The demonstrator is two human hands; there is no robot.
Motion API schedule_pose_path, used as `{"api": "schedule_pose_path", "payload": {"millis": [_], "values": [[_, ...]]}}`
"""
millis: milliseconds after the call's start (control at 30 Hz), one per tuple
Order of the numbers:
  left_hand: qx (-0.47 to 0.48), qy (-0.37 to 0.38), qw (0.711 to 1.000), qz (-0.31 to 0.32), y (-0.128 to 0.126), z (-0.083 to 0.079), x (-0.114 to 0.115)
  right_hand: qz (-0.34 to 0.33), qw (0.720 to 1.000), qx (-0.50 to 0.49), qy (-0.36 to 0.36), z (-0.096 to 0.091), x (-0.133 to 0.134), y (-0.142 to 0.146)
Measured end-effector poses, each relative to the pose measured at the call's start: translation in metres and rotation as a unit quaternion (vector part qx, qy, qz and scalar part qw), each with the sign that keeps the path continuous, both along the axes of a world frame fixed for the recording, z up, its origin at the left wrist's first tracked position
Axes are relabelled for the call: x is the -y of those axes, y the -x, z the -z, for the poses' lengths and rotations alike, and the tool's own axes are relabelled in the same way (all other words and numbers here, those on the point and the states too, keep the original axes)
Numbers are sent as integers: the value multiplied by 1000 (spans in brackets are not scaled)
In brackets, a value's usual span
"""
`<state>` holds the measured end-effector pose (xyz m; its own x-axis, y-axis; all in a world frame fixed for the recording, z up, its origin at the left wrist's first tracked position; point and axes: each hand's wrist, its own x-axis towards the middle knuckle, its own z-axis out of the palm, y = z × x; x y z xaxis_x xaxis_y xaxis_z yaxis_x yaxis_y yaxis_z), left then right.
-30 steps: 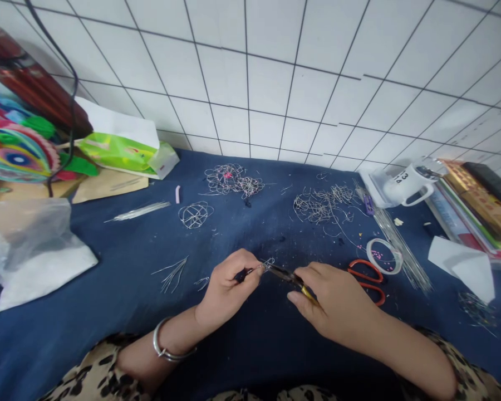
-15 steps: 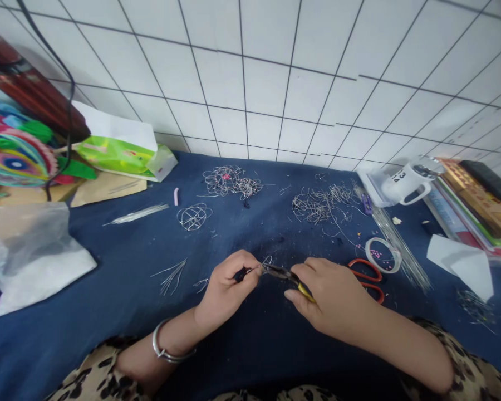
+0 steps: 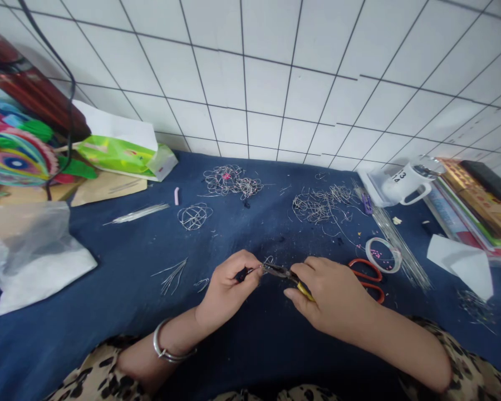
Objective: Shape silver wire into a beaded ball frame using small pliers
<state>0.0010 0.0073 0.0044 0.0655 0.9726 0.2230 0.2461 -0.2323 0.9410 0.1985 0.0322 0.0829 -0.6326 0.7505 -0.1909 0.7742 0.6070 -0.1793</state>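
My left hand (image 3: 227,287) is closed in a pinch on a small piece of bent wire (image 3: 268,260) with a dark end, just above the blue cloth (image 3: 121,312). My right hand (image 3: 332,295) is wrapped round small pliers (image 3: 284,274) with yellow handles. The pliers' dark jaws meet the wire between the two hands. Both hands hover near the front middle of the table.
Red-handled scissors (image 3: 367,278) and a tape roll (image 3: 383,255) lie right of my right hand. Tangled wire heaps (image 3: 323,203) and wire loops (image 3: 229,181) sit farther back. A white mug (image 3: 403,181), books, a green packet (image 3: 117,153) and a plastic bag (image 3: 29,245) line the sides.
Both hands stay almost in place, shifting slightly toward the wall. The pliers keep their grip on the wire between them.
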Motion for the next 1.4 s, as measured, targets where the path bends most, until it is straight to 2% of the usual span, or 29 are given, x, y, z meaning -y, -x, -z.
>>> {"api": "schedule_pose_path", "payload": {"millis": [233,600,867,1400], "values": [[4,25,1000,7,1,-2,1,-13,999,26,-26,-1,1,2],[62,89,994,2,1,1,1,-27,992,26,-123,5,4,3],[83,102,991,6,2,1,0,-58,982,18,-180,4,2,2],[137,140,981,0,1,9,-1,-71,979,21,-189,8,-1,-1]]}}
